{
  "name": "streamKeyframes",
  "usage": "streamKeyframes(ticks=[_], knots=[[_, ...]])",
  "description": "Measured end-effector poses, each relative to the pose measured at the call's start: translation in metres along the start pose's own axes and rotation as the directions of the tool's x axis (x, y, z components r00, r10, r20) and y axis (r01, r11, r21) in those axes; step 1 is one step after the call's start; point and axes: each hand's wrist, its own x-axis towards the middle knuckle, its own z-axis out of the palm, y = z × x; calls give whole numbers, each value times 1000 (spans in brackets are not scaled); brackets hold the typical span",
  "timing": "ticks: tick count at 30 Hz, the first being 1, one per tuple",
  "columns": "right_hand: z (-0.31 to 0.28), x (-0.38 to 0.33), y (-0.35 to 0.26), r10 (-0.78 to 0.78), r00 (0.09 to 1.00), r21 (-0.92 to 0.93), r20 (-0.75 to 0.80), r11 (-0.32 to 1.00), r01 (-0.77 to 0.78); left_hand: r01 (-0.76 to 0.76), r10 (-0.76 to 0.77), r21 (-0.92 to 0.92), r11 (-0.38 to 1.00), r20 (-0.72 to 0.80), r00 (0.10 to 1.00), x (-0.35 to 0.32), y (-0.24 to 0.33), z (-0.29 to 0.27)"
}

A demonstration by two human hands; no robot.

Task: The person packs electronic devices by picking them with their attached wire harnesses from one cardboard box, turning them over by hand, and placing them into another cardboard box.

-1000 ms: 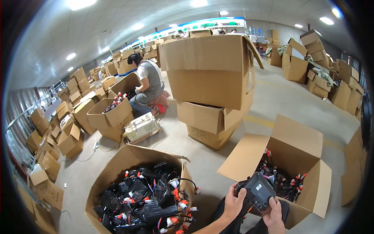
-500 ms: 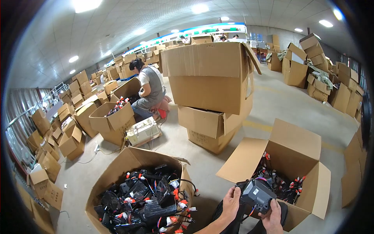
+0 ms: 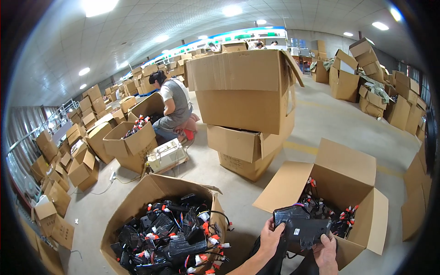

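A black plastic casing with wires (image 3: 308,233) is held level between both hands in front of the right-hand box, a small white label on its face. My left hand (image 3: 272,236) is closed on its left end, thumb on top. My right hand (image 3: 326,252) grips its lower right corner. Beyond the casing, an open cardboard box (image 3: 347,166) contains black cables with red and white connectors (image 3: 348,219). To the left, another open cardboard box (image 3: 155,184) is heaped with similar black casings (image 3: 185,245) and their wires.
Stacked cardboard boxes (image 3: 238,98) rise ahead. Left of them a co-worker (image 3: 174,105) sits by a box of wired parts (image 3: 133,140), near a pale electrical device (image 3: 166,155) with a cord on the floor. More cartons line the left side (image 3: 85,167) and right side (image 3: 346,85).
The casing has been turned in my hands from a tilted pose to lying level, showing a flatter face. Both hands still grip it. The view has shifted slightly.
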Motion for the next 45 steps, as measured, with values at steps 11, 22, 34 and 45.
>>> streamKeyframes(ticks=[11, 22, 34, 45], knots=[[-4, 0, -16, -46, 998, -256, 41, 965, 55, -128, 124, 100, 987, 44, 991, -5, 11, 5], [30, -6, -11, -111, 988, -545, 106, 824, 151, -153, 45, 381, 912, 278, 959, -10, -7, 4], [13, -11, 17, -170, 981, -498, 90, 846, 192, -135, -54, 491, 861, 350, 935, -6, -15, 8], [15, -19, 5, -160, 987, -284, 32, 945, 162, 108, -338, 487, 867, 415, 844, -15, 1, 13]])
